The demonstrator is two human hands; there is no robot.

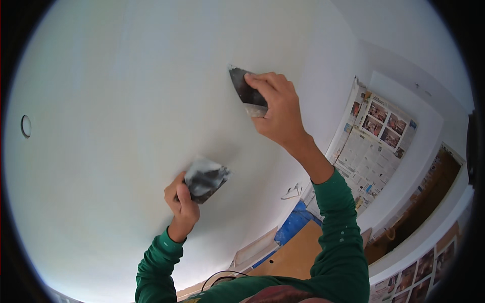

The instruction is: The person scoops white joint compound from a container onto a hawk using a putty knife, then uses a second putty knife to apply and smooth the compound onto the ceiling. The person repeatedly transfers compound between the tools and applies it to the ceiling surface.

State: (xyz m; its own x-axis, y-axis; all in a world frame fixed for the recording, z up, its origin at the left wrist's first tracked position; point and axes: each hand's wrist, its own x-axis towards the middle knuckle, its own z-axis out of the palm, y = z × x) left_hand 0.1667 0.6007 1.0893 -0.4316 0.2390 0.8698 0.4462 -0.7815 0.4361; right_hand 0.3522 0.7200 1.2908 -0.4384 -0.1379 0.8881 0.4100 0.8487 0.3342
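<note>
My right hand point(282, 110) is raised high and pinches a dark, flat putty knife point(242, 90) by its broad side. Pale paste clings to the blade's upper corner, which is at or very near the pale wall point(126, 101); whether it touches I cannot tell. Lower and to the left, my left hand point(183, 202) is closed round a second putty knife point(206, 188), thumb on its face. White putty point(202, 165) is smeared across that blade, held a little off the wall. Both forearms are in green sleeves.
A round hole point(26, 126) is in the wall at far left. Newspaper sheets point(361, 161) cover a panel on the right, beside a brown recess point(424, 202). Below are a blue sheet point(293, 224), a wooden board point(298, 252) and wires point(292, 192) sticking from the wall.
</note>
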